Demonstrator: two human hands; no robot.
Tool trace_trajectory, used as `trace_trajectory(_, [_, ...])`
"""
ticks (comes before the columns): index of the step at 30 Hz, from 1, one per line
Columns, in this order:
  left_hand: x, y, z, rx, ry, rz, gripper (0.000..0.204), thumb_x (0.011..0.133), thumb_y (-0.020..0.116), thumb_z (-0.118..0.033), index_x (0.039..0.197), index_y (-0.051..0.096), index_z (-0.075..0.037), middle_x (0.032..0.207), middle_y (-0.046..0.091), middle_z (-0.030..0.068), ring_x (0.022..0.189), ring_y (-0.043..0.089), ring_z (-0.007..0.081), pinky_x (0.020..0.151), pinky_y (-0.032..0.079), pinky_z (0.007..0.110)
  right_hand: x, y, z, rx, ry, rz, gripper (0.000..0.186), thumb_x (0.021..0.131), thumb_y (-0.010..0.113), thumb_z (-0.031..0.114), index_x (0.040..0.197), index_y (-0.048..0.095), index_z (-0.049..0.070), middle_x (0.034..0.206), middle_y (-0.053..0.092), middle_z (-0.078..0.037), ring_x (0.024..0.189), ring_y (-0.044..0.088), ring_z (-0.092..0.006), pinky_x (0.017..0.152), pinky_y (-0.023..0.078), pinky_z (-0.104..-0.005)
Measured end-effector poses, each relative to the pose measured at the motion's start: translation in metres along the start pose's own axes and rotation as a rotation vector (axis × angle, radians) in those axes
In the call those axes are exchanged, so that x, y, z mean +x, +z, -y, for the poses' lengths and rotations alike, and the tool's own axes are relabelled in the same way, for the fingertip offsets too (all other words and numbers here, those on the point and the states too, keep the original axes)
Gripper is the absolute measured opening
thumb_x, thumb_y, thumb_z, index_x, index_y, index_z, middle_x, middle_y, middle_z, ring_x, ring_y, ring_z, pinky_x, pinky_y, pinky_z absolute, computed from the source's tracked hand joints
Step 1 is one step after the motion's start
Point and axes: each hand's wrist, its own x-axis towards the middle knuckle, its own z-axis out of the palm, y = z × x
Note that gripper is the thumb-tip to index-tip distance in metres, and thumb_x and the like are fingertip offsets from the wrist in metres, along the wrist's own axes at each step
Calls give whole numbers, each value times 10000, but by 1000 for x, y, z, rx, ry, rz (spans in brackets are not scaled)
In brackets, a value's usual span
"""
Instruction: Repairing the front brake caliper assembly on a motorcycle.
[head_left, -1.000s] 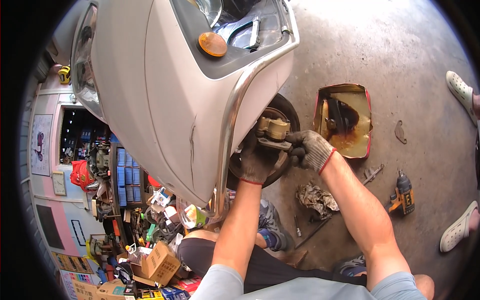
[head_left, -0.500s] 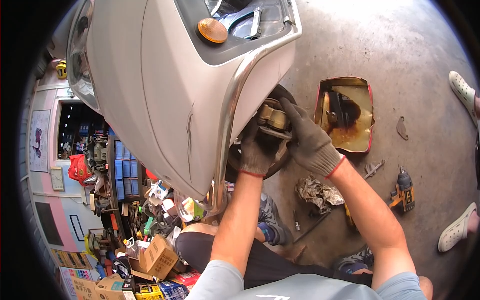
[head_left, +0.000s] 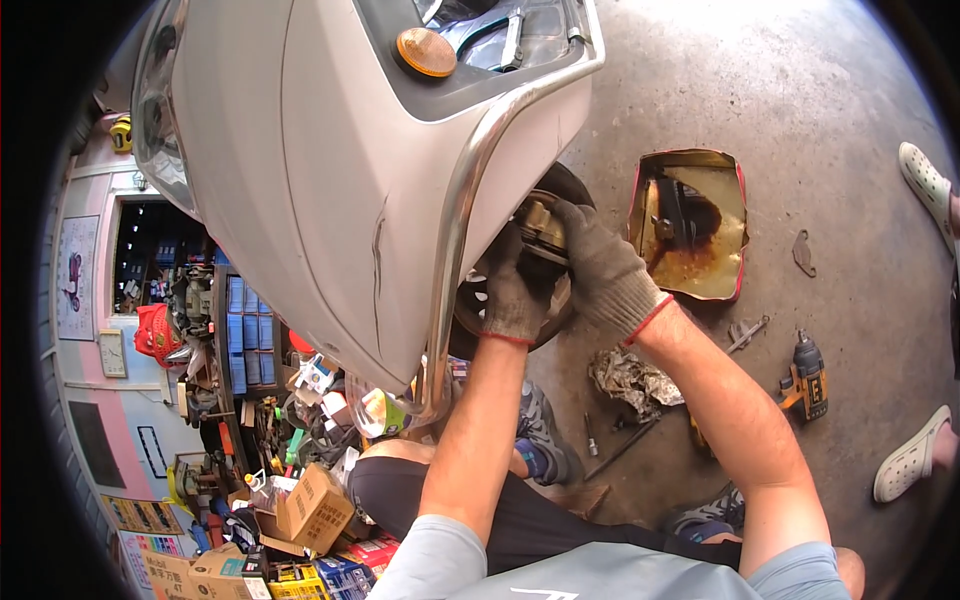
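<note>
While the right hand [head_left: 608, 272] bends around the right side of the brass-coloured metal part [head_left: 543, 226], the left hand [head_left: 513, 298] touches it; how closed, I cannot tell.

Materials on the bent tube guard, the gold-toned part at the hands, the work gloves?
Tube guard: metal, likely chromed or polished steel; bright streaked reflections.
Gold-toned part: probably cast metal, dullish gold finish, rounded body; alloy unclear.
Gloves: knit fabric, matte grey; ribbed cuffs, red edging. Fiber can't be told.

You have, left: red bag [head_left: 154, 335], wall clock [head_left: 113, 353]; near left: cardboard box [head_left: 319, 508]; right: pale clogs [head_left: 912, 455].
</note>
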Motion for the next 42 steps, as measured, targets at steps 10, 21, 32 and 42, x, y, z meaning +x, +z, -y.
trace_trajectory(10, [1, -10, -3, -140, -59, 74, 467, 972, 597, -361, 1348, 526, -93, 1320, 596, 81, 1238, 554, 258, 1090, 412, 444, 8, -10, -5, 44, -2, 25, 649, 707, 652, -18, 1313, 430, 47, 1246, 551, -248, 1013, 638, -443, 857, 535, -507])
trace_trajectory(21, [-4, -26, -13, 13, -134, 243, 587, 831, 638, -123, 1378, 476, 14, 1344, 569, 167, 1258, 538, 305, 1117, 388, 454, 9, -32, 10, 154, 72, 125, 595, 788, 559, -32, 1369, 435, 17, 1266, 562, -277, 1195, 549, -432, 976, 472, -457])
trace_trajectory(32, [-6, 2, -10, 272, 75, 107, 535, 857, 561, -61, 1382, 476, -7, 1277, 606, 152, 1154, 610, 305, 1006, 498, 447, 14, -25, -13, 273, 44, 151, 678, 759, 622, -12, 1400, 404, 23, 1318, 526, -278, 1211, 549, -413, 999, 467, -442])
trace_trajectory(42, [2, -10, -21, -72, -90, 175, 543, 949, 653, -283, 1428, 473, -101, 1377, 553, 73, 1233, 547, 266, 1044, 455, 436, 9, -35, 6, 242, -55, 89, 707, 753, 661, 63, 1404, 397, -15, 1277, 546, -280, 1224, 503, -457, 1038, 435, -455])
